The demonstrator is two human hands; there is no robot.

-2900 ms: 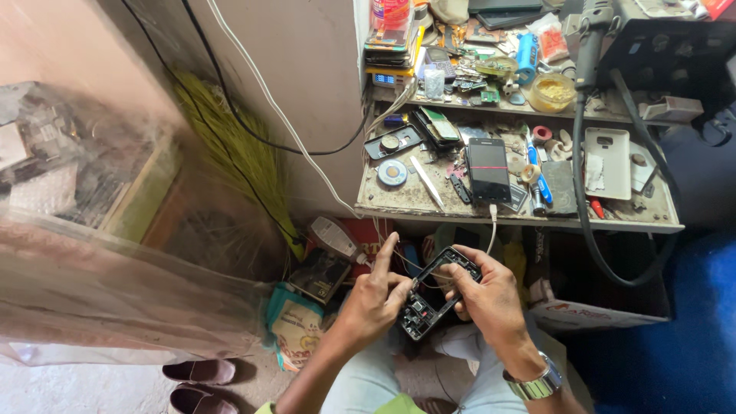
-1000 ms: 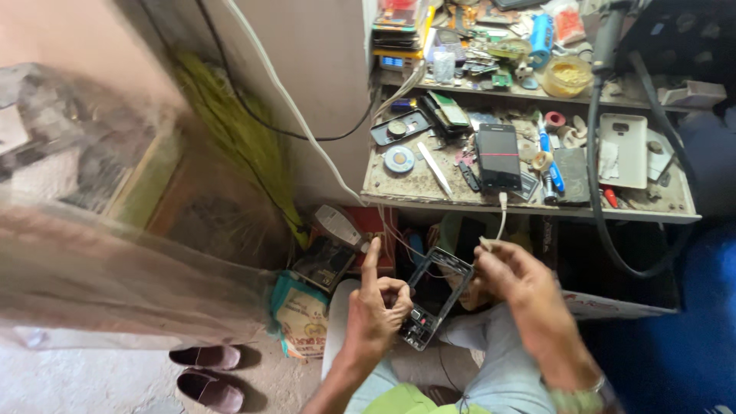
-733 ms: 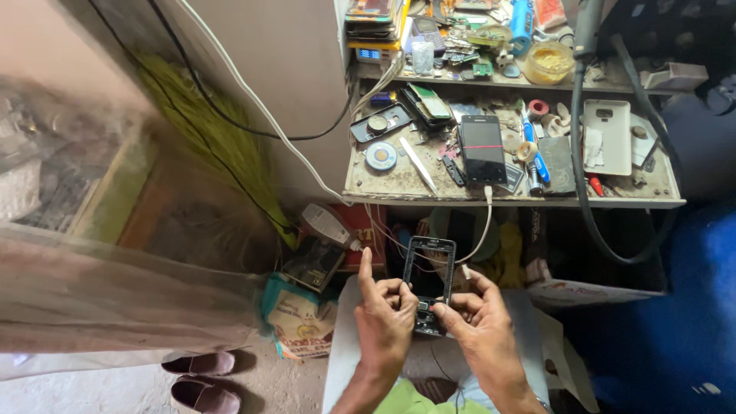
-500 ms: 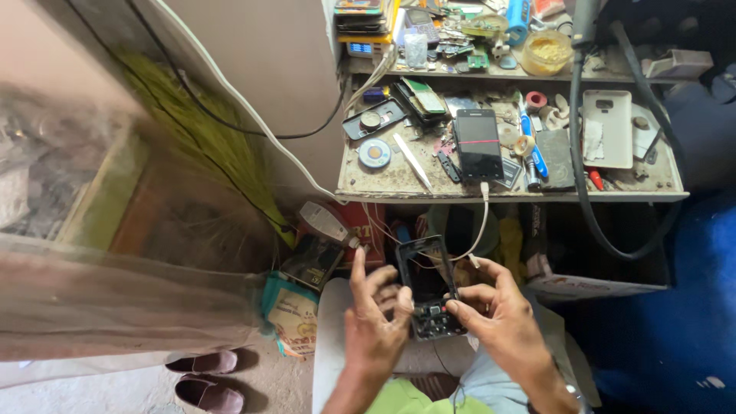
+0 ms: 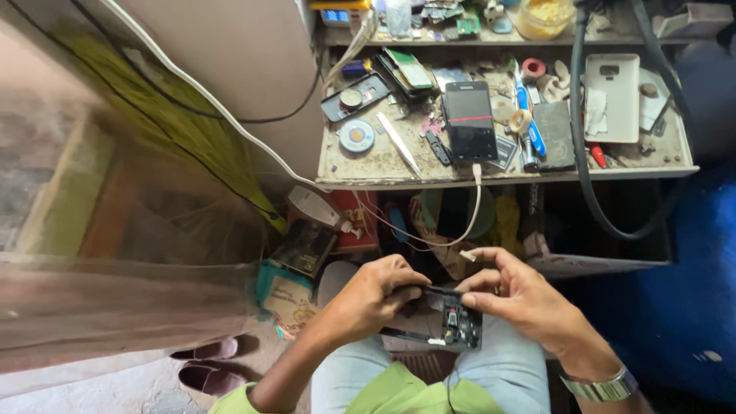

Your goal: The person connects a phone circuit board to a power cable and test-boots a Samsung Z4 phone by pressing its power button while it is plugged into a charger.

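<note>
- Step: I held the opened phone (image 5: 452, 322) over my lap, left hand (image 5: 376, 295) fingers clamped on its edge.
- Right hand (image 5: 521, 295) fingers pinched its top; careful prying seemed due next.
- Bench (image 5: 368, 165) beyond carried another phone (image 5: 469, 121).

phone repair workshop: cluttered workbench (image 5: 368, 165) w/ phones (image 5: 470, 121), tools, spare parts, cables.

Both hands meet low in the frame. The left hand (image 5: 376, 295) enters from seven o'clock, fingers curled shut in a grip, knuckles up. The right hand (image 5: 517, 295) enters from four o'clock, thumb and forefinger pinched, wrist banded.
</note>
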